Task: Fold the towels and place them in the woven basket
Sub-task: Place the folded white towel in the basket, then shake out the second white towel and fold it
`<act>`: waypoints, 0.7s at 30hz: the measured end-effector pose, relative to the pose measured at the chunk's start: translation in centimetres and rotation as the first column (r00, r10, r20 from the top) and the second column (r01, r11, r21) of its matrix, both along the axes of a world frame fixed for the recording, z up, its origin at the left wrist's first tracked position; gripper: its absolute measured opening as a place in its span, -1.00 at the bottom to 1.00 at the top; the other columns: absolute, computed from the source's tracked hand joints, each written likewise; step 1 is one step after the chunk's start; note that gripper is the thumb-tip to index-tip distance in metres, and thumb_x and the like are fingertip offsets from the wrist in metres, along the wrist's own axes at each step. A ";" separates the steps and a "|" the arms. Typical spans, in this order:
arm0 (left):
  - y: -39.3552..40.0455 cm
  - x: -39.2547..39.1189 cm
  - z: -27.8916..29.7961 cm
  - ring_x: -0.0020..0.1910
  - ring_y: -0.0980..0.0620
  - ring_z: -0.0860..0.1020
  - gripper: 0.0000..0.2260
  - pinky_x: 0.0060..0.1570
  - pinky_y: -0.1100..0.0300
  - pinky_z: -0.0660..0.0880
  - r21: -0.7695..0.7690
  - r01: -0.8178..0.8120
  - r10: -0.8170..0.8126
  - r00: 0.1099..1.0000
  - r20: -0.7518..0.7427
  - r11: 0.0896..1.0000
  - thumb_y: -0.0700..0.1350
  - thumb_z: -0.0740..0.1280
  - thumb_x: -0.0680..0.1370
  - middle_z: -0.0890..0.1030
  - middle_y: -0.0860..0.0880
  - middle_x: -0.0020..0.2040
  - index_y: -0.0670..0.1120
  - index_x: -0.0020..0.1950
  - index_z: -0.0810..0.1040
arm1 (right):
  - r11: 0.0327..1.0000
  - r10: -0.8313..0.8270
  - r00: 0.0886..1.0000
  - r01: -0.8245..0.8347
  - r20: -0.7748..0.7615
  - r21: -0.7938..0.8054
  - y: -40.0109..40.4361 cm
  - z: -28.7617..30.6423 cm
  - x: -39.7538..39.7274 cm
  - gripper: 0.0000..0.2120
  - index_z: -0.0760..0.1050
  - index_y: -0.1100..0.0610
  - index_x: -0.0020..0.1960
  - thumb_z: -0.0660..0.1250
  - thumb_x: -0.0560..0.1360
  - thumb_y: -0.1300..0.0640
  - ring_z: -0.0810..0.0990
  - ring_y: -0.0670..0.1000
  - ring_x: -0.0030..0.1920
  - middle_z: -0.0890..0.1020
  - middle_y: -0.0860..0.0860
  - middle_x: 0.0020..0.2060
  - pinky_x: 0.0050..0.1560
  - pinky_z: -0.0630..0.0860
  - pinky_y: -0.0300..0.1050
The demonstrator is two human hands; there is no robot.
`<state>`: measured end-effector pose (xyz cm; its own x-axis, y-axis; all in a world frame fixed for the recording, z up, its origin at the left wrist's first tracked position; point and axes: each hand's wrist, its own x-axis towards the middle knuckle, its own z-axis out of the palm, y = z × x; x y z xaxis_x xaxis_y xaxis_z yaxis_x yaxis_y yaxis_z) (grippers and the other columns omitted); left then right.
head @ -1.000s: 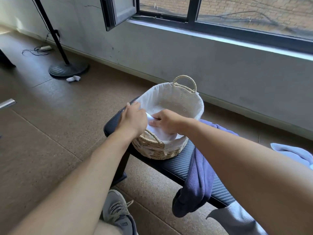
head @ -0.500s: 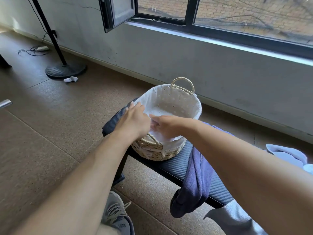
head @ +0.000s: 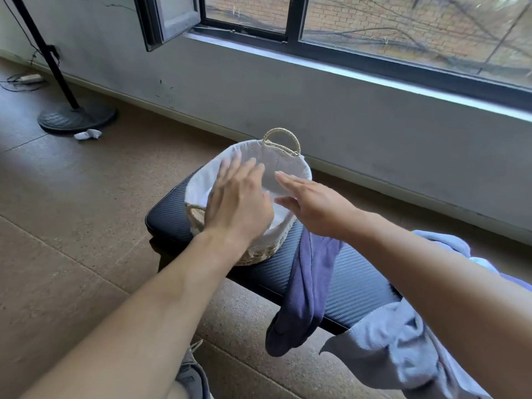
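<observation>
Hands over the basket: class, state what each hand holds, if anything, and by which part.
Nothing is held. The left hand and right hand are both spread open, fingers straight, above the woven basket.

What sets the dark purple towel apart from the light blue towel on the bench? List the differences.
The dark purple towel is a deep violet; the light blue towel is pale. The dark purple towel hangs in a narrow twisted strip over the bench edge, right beside the woven basket; the light blue towel lies bunched in a wider heap, farther from the woven basket. Both are unfolded, untouched by either hand, and droop off the bench's near side.
</observation>
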<state>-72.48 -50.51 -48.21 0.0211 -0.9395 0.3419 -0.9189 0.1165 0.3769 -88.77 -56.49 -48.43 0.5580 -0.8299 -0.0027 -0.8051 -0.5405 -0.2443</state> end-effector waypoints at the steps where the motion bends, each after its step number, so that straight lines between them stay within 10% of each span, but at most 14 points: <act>1: 0.3 -1.2 -0.2 0.62 -0.10 0.14 -0.51 0.61 0.04 -0.06 -0.018 0.054 -0.054 0.999 0.005 0.998 -0.12 0.30 0.59 0.37 -0.13 0.54 -0.19 0.52 0.38 | 0.999 -0.025 1.000 0.025 0.015 -0.026 0.7 0.1 -1.4 -0.41 0.12 0.09 0.63 0.16 0.68 -0.08 0.18 -0.03 0.59 0.21 -0.02 0.60 0.51 0.09 -0.23; 5: 1.7 -5.4 -1.2 0.55 -0.16 0.30 -0.54 0.54 0.02 0.20 -0.049 0.206 -0.206 0.979 0.009 0.977 -0.17 0.33 0.56 0.47 -0.15 0.46 -0.20 0.47 0.44 | 0.980 -0.197 0.977 0.199 0.087 -0.025 3.4 -0.2 -7.4 -0.40 0.14 0.04 0.63 0.23 0.66 -0.07 0.16 -0.08 0.59 0.24 -0.08 0.59 0.52 0.11 -0.21; 9: 4.2 -8.7 -2.1 0.28 -0.16 0.52 -0.70 0.16 0.02 0.45 0.324 0.188 -0.241 0.961 0.132 0.927 0.00 0.27 0.62 0.53 -0.10 0.28 -0.07 0.31 0.44 | 0.947 -0.320 0.946 0.319 0.044 0.026 5.4 -2.3 -11.4 -0.41 0.19 0.07 0.61 0.26 0.65 -0.06 0.26 0.02 0.56 0.32 -0.01 0.56 0.47 0.25 -0.06; 21: 3.7 -11.1 -5.8 0.24 -0.27 0.53 -0.85 -0.02 0.04 0.37 0.561 0.057 -0.215 0.952 0.220 0.826 -0.13 0.26 0.59 0.54 -0.22 0.25 -0.12 0.11 0.35 | 0.915 -0.327 0.943 0.331 -0.057 0.231 7.5 -6.0 -13.4 -0.44 0.24 0.06 0.57 0.30 0.63 -0.03 0.41 0.11 0.44 0.47 0.06 0.45 0.31 0.34 -0.07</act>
